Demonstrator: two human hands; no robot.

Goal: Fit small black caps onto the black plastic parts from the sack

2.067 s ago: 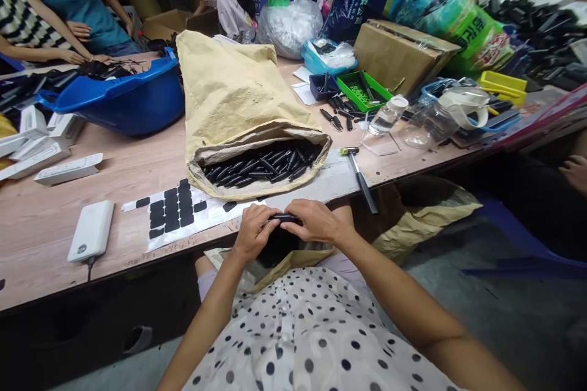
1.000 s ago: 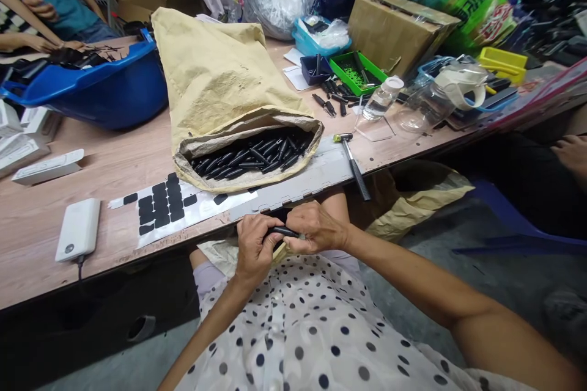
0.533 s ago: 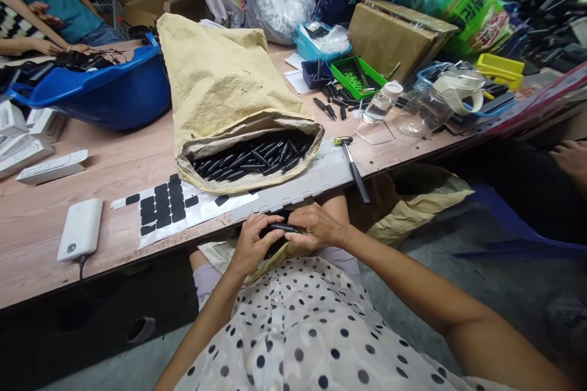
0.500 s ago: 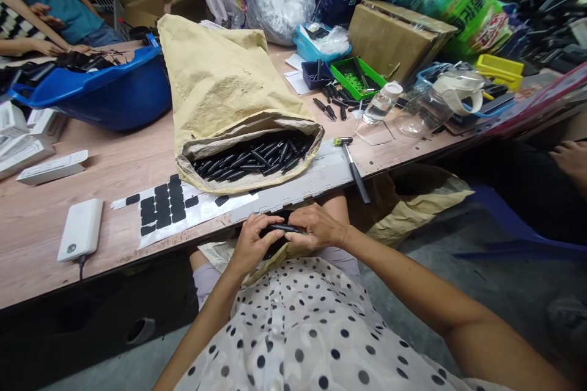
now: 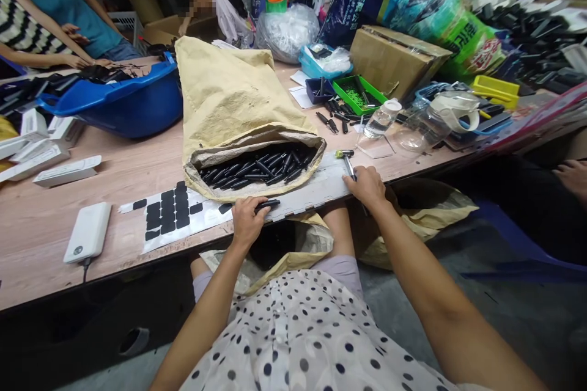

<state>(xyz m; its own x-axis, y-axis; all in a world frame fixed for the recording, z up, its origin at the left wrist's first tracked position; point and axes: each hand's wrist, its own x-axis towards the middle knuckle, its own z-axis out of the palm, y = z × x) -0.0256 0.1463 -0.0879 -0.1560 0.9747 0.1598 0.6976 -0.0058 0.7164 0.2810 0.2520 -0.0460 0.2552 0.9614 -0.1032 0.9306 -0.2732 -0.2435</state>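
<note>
L forearm slants up & in, w/ L hand at the table's near edge, thumb & fingers pinching a slim, smooth blk tube that points right, roughly level, by the grey board. R arm reaches fwd, R hand knuckles up, fingers curled round the metal shaft of the hammer, just below its yellow-and-dark head. Beyond, a tan sack lies mouth toward the person, w/ a heap of similar glossy blk tubes inside.
</note>
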